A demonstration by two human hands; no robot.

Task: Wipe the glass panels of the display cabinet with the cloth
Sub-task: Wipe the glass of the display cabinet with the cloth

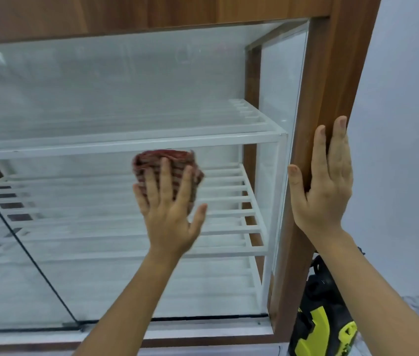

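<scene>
The cloth (pixel 168 167), red with pale stripes and folded into a wad, lies flat against the front glass panel (pixel 116 98) of the display cabinet (pixel 331 73), toward the panel's right half and just under the front rail of the upper white slatted shelf (pixel 126 140). The left hand (pixel 170 214) presses it there with four straight, spread fingers laid over the cloth's lower part; the thumb sticks out to the right, off the cloth. The right hand (pixel 324 186) rests on the cabinet's right wooden post (pixel 313 124), fingers straight and pointing up along its outer side, thumb on the front face by the glass edge, so the post sits between thumb and fingers without a clenched grip. Two white slatted shelves show behind the glass, the lower shelf (pixel 229 201) beneath the cloth. A second glass pane (pixel 10 265) overlaps at the lower left corner. By the cabinet's lower right corner stands a black and lime-green object (pixel 324 327); no writing is readable.
</scene>
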